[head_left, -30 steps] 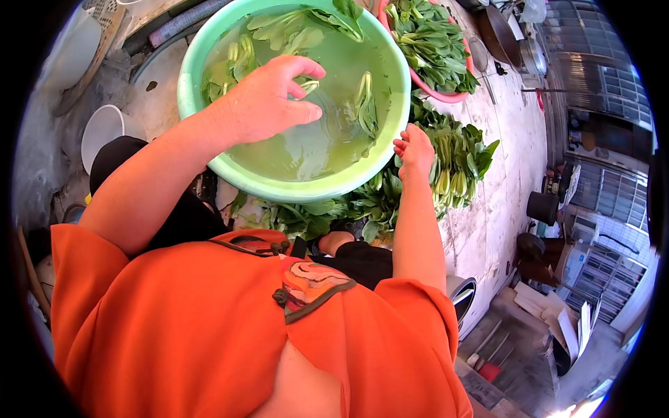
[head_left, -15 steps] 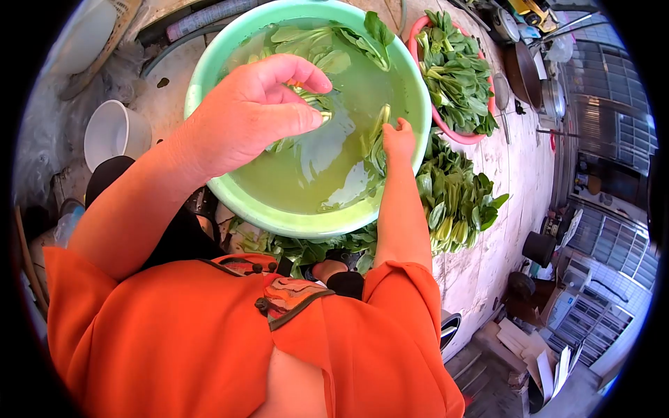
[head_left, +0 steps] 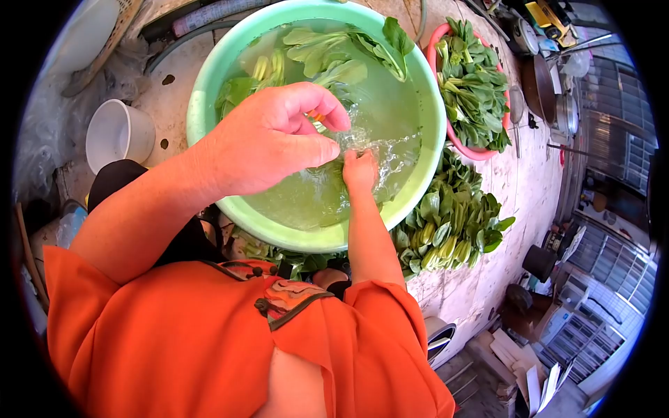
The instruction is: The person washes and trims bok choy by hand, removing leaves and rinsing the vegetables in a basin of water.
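A large green basin of cloudy water holds loose bok choy, its leaves floating mostly at the far side. Above the water, my left hand is curled with a gap between thumb and index finger; I see nothing gripped in it, though the other fingers are partly hidden. Just right of it, my right hand is closed at the water's surface with its fingertips submerged. It appears to grip a bok choy, which splashing and the hand hide. Water sprays up around that hand.
A pink basin heaped with bok choy stands at the upper right. More bok choy is piled on the floor beside the green basin. A white bucket is at the left. Pans and pots lie at the far right.
My right hand has moved left through the basin, away from its right rim, taking the bok choy with it and raising a splash. My left hand has shifted slightly down and right.
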`<state>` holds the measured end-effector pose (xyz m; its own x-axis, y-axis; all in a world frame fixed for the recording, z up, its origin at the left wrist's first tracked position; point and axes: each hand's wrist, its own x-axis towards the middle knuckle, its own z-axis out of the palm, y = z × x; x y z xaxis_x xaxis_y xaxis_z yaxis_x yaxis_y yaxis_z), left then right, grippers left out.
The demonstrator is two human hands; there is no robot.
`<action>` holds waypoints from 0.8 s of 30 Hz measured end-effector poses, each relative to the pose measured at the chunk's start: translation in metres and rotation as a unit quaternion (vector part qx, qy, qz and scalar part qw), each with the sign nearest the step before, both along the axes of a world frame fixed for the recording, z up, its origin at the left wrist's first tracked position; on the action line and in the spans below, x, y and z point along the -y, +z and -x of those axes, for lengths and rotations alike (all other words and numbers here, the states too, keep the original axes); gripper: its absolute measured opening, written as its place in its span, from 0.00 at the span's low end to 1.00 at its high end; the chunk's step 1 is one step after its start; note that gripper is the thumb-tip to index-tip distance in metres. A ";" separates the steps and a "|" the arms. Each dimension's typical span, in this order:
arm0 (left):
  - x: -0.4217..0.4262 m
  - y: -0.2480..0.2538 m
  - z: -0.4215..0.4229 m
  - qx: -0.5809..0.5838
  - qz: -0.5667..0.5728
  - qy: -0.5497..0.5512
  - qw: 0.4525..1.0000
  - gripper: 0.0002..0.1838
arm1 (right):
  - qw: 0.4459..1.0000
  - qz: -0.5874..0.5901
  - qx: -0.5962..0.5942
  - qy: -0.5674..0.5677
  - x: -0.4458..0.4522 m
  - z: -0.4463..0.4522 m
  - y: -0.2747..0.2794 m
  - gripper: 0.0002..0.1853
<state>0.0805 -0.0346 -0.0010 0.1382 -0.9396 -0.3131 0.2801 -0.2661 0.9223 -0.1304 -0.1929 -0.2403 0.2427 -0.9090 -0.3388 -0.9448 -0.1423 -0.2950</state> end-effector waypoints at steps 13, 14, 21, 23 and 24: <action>-0.014 0.010 -0.001 0.089 0.045 0.033 0.995 0.11 | 0.942 -0.046 0.003 0.331 -0.064 0.021 -0.010 0.19; -0.014 0.007 -0.002 0.107 0.064 0.035 0.992 0.11 | 0.961 -0.048 0.022 0.273 -0.062 0.018 -0.003 0.18; -0.014 -0.001 -0.008 0.220 0.047 0.022 0.974 0.17 | 0.941 -0.132 0.039 0.309 -0.087 0.007 0.052 0.14; -0.014 -0.010 -0.007 0.246 0.040 0.022 0.968 0.21 | 0.950 -0.178 0.188 0.174 -0.081 0.001 0.071 0.14; -0.014 -0.014 -0.006 0.278 0.034 0.019 0.960 0.25 | 0.920 -0.226 0.307 0.089 -0.075 0.002 0.073 0.12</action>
<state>0.0861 -0.0210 -0.0152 0.3009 -0.9461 -0.1201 -0.2516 -0.2002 0.9469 -0.1320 -0.1179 -0.1669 0.6459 -0.6361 -0.4220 -0.5539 -0.0101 -0.8325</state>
